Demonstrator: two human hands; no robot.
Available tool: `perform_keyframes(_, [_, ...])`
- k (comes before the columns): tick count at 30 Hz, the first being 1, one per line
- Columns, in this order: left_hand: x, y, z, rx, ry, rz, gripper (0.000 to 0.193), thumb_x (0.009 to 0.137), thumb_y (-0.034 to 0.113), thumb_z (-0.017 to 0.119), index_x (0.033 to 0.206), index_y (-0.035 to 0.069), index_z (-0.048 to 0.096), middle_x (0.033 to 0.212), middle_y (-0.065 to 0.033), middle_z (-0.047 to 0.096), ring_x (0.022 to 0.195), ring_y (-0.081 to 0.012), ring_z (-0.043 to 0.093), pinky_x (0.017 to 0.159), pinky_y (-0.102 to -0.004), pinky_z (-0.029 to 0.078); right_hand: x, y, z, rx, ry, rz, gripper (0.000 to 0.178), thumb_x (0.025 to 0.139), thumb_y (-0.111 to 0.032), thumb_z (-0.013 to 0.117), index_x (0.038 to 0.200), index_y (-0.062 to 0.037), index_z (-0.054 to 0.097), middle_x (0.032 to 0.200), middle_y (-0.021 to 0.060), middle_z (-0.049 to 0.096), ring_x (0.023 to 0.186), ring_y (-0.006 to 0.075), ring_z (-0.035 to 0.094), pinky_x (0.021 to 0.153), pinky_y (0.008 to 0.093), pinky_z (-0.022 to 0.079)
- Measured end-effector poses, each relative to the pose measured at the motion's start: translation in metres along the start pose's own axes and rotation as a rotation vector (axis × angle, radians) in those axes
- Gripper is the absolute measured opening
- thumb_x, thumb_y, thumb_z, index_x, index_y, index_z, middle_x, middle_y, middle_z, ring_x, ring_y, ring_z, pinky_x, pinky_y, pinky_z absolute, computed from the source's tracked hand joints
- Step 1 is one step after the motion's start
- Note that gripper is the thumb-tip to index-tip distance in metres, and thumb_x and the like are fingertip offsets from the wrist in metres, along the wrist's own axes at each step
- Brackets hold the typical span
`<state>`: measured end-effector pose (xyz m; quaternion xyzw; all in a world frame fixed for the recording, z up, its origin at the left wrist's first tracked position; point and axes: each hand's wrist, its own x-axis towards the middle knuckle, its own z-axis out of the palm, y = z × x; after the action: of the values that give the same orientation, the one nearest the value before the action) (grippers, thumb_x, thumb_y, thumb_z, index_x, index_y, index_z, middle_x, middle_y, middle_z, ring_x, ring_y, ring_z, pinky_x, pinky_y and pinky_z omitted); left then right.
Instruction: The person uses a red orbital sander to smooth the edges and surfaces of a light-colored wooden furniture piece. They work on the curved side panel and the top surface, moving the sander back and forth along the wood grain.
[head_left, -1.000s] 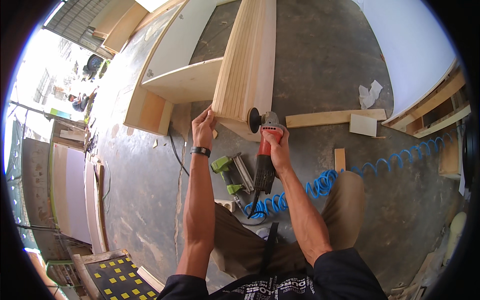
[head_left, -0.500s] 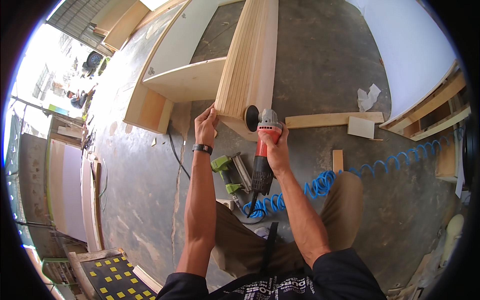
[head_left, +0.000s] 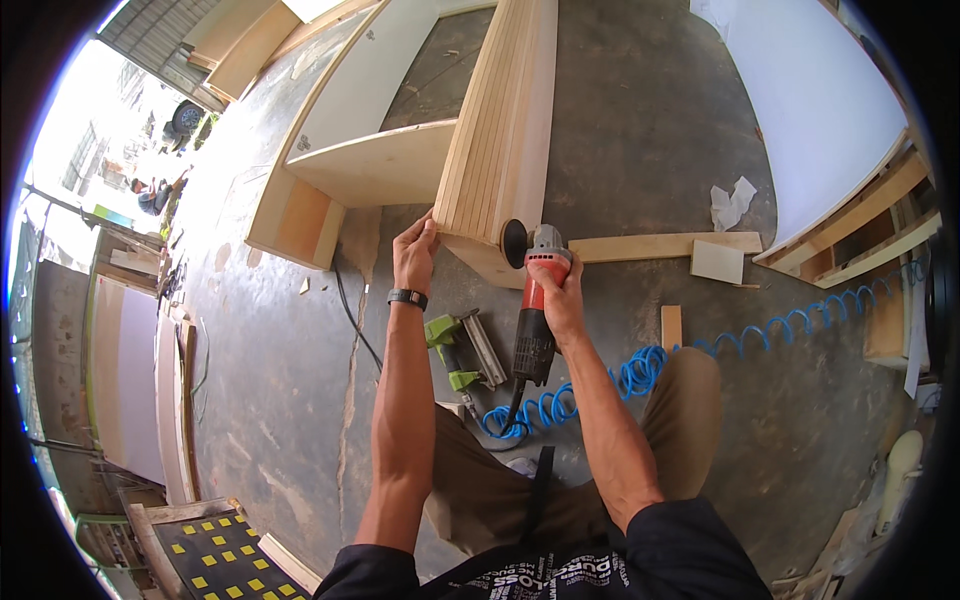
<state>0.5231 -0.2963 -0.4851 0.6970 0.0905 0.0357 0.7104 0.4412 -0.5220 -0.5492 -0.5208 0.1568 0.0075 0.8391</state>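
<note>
My right hand (head_left: 560,292) is wrapped round a red and black angle grinder (head_left: 533,335) with a grey head. Its dark round disc (head_left: 514,243) stands at the right corner of the near end of a long slatted wooden panel (head_left: 482,180); whether it touches the wood I cannot tell. With its fingers at the panel's left near corner, my left hand (head_left: 414,252) grips the edge. The panel is part of a pale wooden frame (head_left: 380,165) lying on the floor. Below the grinder's disc, between my forearms, lies a green nail gun (head_left: 455,350).
A coiled blue air hose (head_left: 640,372) runs from near my knees toward the right. Beyond the grinder lie a wooden strip (head_left: 660,246), a small pale board (head_left: 717,262) and crumpled paper (head_left: 733,204). A white curved panel (head_left: 810,110) stands at the right. A black cable (head_left: 352,312) crosses the floor.
My right hand has shifted the grinder slightly right, and its disc sits a little lower against the panel's end. My left hand stays at the same corner.
</note>
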Motion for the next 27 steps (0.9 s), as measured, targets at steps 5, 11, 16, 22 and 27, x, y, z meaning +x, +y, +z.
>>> perform_keyframes(5, [-0.002, -0.002, -0.007, -0.022, 0.002, -0.014, 0.038, 0.111, 0.017, 0.058, 0.143, -0.003, 0.064, 0.139, -0.0122, 0.068, 0.128, -0.0208, 0.064, 0.113, -0.0354, 0.05, -0.014, -0.025, 0.023, -0.101, -0.045, -0.049, 0.089, 0.092, -0.037, 0.08, 0.157, -0.0041, 0.028, 0.123, 0.0161, 0.066, 0.103, 0.0235, 0.069, 0.087, 0.0361, 0.057])
perform_keyframes(11, [-0.001, -0.003, -0.001, -0.027, -0.005, 0.001, 0.038, 0.111, 0.017, 0.057, 0.143, -0.003, 0.064, 0.14, -0.0124, 0.068, 0.128, -0.0215, 0.064, 0.113, -0.0349, 0.049, -0.004, -0.006, 0.005, -0.071, 0.033, -0.036, 0.089, 0.093, -0.038, 0.079, 0.157, -0.0032, 0.028, 0.122, 0.0165, 0.067, 0.102, 0.0226, 0.069, 0.087, 0.0354, 0.057])
perform_keyframes(16, [-0.004, -0.001, -0.004, -0.024, -0.011, -0.021, 0.039, 0.111, 0.018, 0.058, 0.143, -0.002, 0.064, 0.14, -0.0116, 0.068, 0.129, -0.0209, 0.063, 0.113, -0.0351, 0.049, -0.016, -0.015, 0.016, -0.145, -0.008, -0.059, 0.089, 0.093, -0.038, 0.079, 0.157, -0.0043, 0.028, 0.123, 0.0176, 0.068, 0.103, 0.0241, 0.07, 0.087, 0.0365, 0.057])
perform_keyframes(22, [-0.001, -0.001, -0.002, -0.055, -0.012, -0.031, 0.039, 0.111, 0.019, 0.058, 0.143, -0.002, 0.064, 0.139, -0.0104, 0.068, 0.128, -0.0201, 0.064, 0.112, -0.035, 0.049, -0.013, -0.009, 0.008, -0.122, 0.052, -0.075, 0.09, 0.092, -0.035, 0.08, 0.157, -0.0049, 0.027, 0.123, 0.0185, 0.067, 0.103, 0.0252, 0.07, 0.088, 0.0377, 0.057])
perform_keyframes(27, [-0.003, -0.001, -0.005, -0.059, -0.029, -0.042, 0.039, 0.111, 0.018, 0.058, 0.143, -0.002, 0.064, 0.139, -0.0099, 0.068, 0.127, -0.0198, 0.064, 0.112, -0.0346, 0.049, -0.02, -0.016, 0.016, -0.154, -0.008, -0.079, 0.09, 0.092, -0.04, 0.079, 0.159, -0.0086, 0.027, 0.119, 0.0206, 0.07, 0.1, 0.0301, 0.073, 0.086, 0.0392, 0.058])
